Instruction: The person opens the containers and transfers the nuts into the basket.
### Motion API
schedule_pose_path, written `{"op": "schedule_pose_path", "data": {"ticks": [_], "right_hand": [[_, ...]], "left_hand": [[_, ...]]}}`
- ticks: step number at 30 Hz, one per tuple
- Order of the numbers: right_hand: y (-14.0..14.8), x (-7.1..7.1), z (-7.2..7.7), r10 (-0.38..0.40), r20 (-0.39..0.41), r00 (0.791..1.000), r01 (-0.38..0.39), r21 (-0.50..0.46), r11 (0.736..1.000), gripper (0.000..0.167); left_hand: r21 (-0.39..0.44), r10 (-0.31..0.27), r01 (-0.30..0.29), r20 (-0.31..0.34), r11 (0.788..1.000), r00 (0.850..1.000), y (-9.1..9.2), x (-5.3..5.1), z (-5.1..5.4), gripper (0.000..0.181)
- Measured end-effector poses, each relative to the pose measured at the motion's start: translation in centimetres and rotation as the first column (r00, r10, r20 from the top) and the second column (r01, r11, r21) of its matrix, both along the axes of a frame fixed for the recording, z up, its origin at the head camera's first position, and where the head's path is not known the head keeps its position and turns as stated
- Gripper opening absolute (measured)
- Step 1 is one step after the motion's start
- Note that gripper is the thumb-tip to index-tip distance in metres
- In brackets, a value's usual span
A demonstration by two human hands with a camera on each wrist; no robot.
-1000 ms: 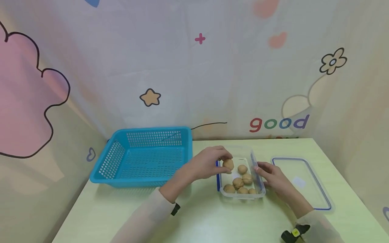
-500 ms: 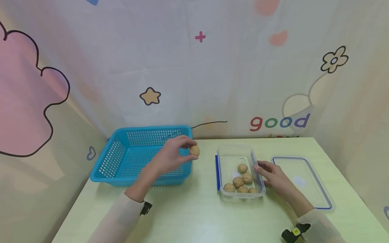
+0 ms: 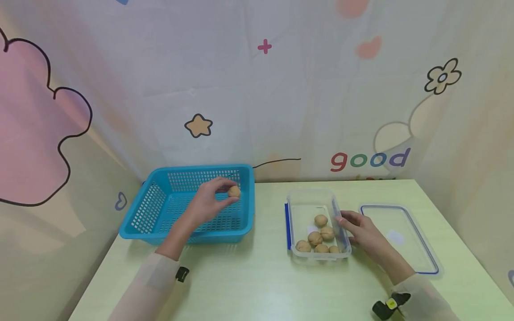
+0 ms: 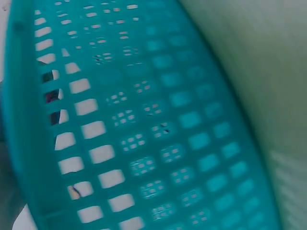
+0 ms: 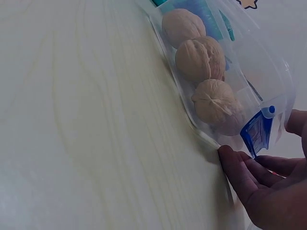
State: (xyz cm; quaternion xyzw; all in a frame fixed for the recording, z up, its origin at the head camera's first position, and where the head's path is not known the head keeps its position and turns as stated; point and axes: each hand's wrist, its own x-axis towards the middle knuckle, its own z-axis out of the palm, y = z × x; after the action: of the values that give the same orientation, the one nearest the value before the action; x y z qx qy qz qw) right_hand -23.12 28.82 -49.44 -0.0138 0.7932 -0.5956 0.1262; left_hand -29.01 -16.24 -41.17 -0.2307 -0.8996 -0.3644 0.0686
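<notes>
Between thumb and fingers, my left hand point(image 3: 206, 200) pinches a walnut point(image 3: 234, 191) above the right part of a blue plastic basket point(image 3: 188, 236). In the left wrist view only the perforated wall of the basket point(image 4: 158, 120) fills the picture, and the hand is out of sight. My right hand point(image 3: 363, 232) grips the right side of a clear lidless box point(image 3: 321, 256), thumb on the wall. Several walnuts point(image 3: 315, 238) lie inside it, mostly toward the near end. The right wrist view shows walnuts point(image 5: 200, 58) through the wall, with fingers by a blue latch.
The box's clear lid point(image 3: 413, 232) with a blue seal lies flat at the right, beyond my right hand. Pale wood-grain table point(image 3: 269, 276) lies between basket and box. A printed cloth point(image 3: 241, 98) hangs behind the table.
Holding the walnut, my left hand has lifted out of the box and travelled left to above the basket. The right hand keeps its grip on the box.
</notes>
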Motion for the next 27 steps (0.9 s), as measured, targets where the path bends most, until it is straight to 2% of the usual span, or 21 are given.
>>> {"op": "schedule_pose_path", "data": {"ticks": [6, 11, 19, 27], "right_hand": [[-0.1, 0.0, 0.0, -0.002, 0.002, 1.0, 0.002, -0.003, 1.0, 0.076], [-0.1, 0.0, 0.0, -0.004, 0.0, 1.0, 0.004, -0.007, 1.0, 0.077], [0.1, -0.1, -0.1, 0.002, 0.001, 1.0, -0.002, -0.001, 1.0, 0.076], [0.0, 0.1, -0.1, -0.005, -0.01, 1.0, 0.005, -0.008, 1.0, 0.075]], "left_hand": [[-0.025, 0.027, -0.026, 0.066, 0.999, 0.997, -0.4, -1.3, -2.1, 0.044], [-0.038, 0.017, -0.013, 0.102, 0.999, 0.995, -0.2, -1.8, -3.0, 0.044], [-0.123, 0.018, 0.001, 0.153, 0.992, 0.988, 0.3, -2.1, -3.4, 0.041], [-0.131, 0.014, 0.01, 0.184, 0.991, 0.983, 0.2, -2.1, -3.4, 0.042]]}}
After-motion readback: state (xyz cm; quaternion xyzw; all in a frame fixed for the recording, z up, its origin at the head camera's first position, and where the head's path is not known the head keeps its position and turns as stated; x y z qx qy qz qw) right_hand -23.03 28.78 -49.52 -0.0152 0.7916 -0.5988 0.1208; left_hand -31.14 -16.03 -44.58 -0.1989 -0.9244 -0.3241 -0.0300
